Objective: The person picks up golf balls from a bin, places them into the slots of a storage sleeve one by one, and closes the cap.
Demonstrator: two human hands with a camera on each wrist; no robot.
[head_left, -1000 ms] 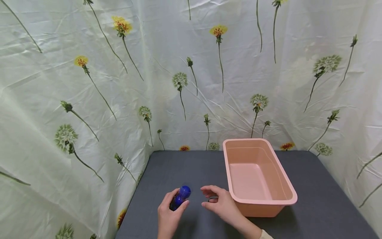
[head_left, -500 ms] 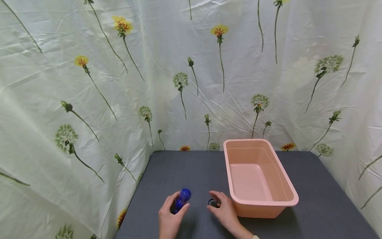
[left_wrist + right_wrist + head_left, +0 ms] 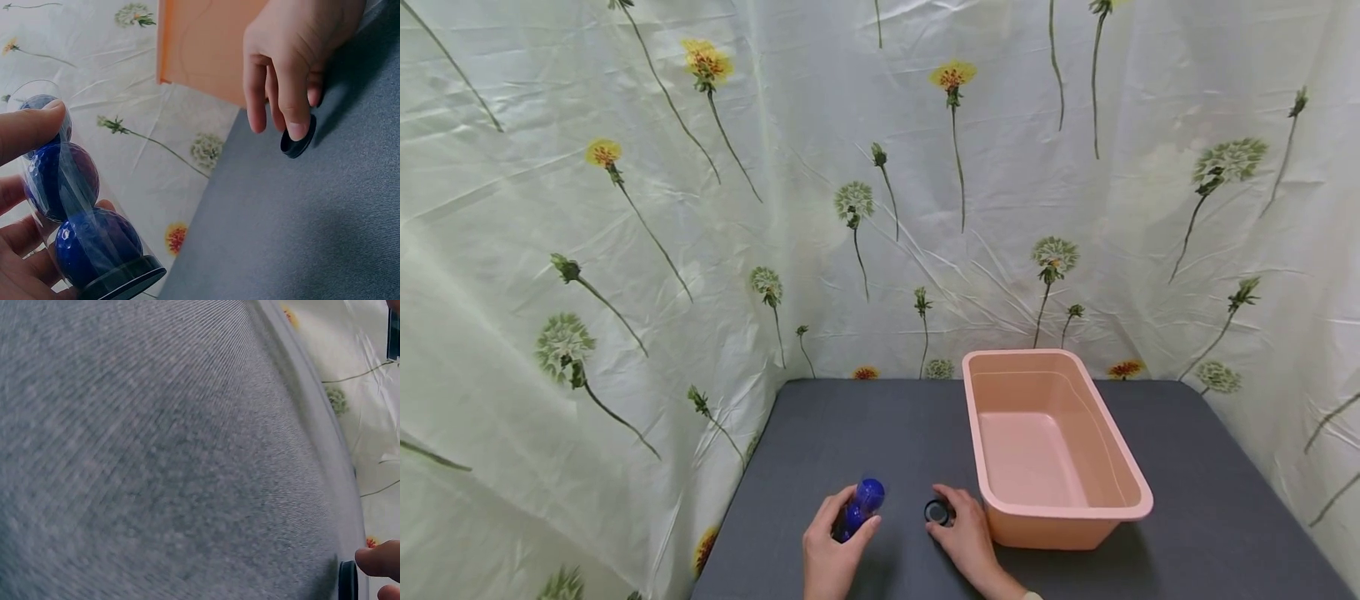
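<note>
My left hand [image 3: 831,554] grips a clear tube [image 3: 119,203] of blue golf balls [image 3: 97,247]. Three dimpled balls show, stacked inside it. A black end cap [image 3: 125,280] closes the tube's lower end, and its upper end looks uncovered in the left wrist view. To the right, my right hand [image 3: 972,542] pinches a loose round black cap [image 3: 936,512] by its edge, with thumb and fingers around it. That cap is at or just above the table surface; whether it touches cannot be told. In the right wrist view only fingertips [image 3: 381,558] and the cap's edge show.
A pink plastic basin [image 3: 992,500] stands on the dark grey table [image 3: 865,417], just right of my right hand, with nothing seen inside. A white curtain [image 3: 820,275] printed with dandelions hangs behind the table and along its sides.
My right hand has moved down and slightly right with the black cap, which now shows its round face. My left hand has shifted slightly down and right with the tube.
</note>
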